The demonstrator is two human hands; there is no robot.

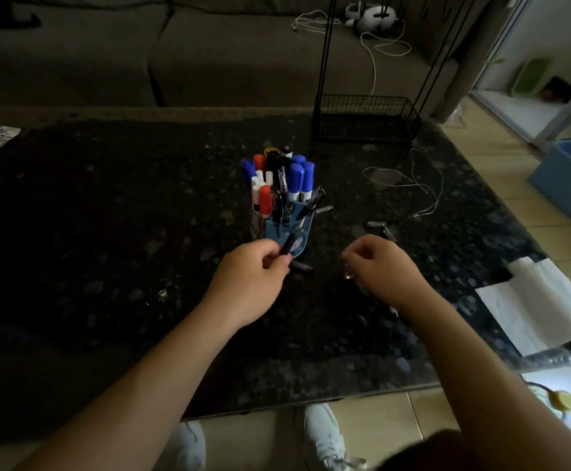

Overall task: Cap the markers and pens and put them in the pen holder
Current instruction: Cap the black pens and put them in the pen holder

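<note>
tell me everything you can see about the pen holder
The pen holder is a blue cup, plastic by its look, with a pale print on its front. It stands upright on the dark speckled table, packed with blue-, red- and black-capped markers and dark pens. The left hand holds a black pen slanted across its front; whether they touch is unclear.

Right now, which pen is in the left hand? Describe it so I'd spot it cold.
On the dark speckled table, find the blue pen holder crammed with markers at its middle. The slim black pen slants across the holder's front, its lower end pinched by the left hand; the others stand in the holder.
</note>
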